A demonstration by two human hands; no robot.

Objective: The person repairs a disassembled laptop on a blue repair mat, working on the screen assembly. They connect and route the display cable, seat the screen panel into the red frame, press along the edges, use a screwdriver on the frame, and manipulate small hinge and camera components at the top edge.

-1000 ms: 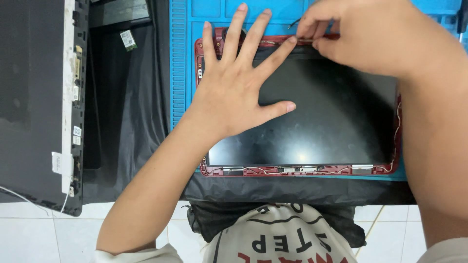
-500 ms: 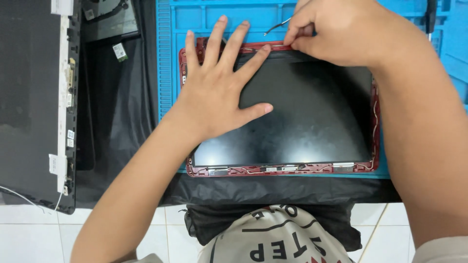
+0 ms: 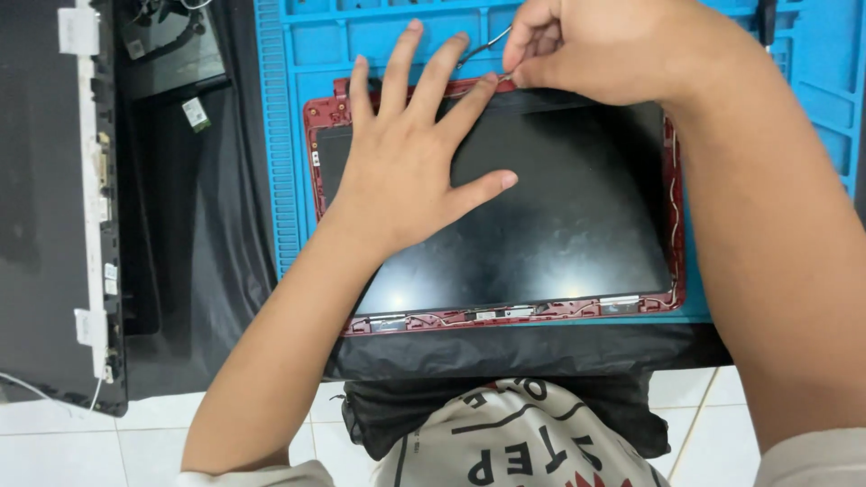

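So there's a laptop screen (image 3: 541, 216) lying flat and face up in its red lid frame (image 3: 672, 225), sitting on a blue work mat (image 3: 280, 135) with little molded compartments along the top edge. The left hand (image 3: 410, 162) is spread flat on the upper left part of the dark glass, fingers fanned out and reaching up to the top edge of the frame, thumb pointing off to the right; it isn't gripping anything, just pressing palm-down on the panel. The right hand (image 3: 604, 45) is up at the top edge of the frame near the middle, fingers curled and pinched tight around a thin metal tool (image 3: 483, 50), looks like tweezers, whose tip pokes out to the left just above the left hand's fingertips. Can't really tell what the tip is touching since the fingers cover that spot. Along the bottom edge of the frame you can see small metal brackets and thin wires (image 3: 469, 316) tucked in the red plastic, and a wire also runs down the right side. A black cloth (image 3: 207, 225) lies under and to the left of the mat, and on the far left there's another dark laptop part (image 3: 45, 207) with a white strip down its edge. The floor (image 3: 54, 442) below is white tile.
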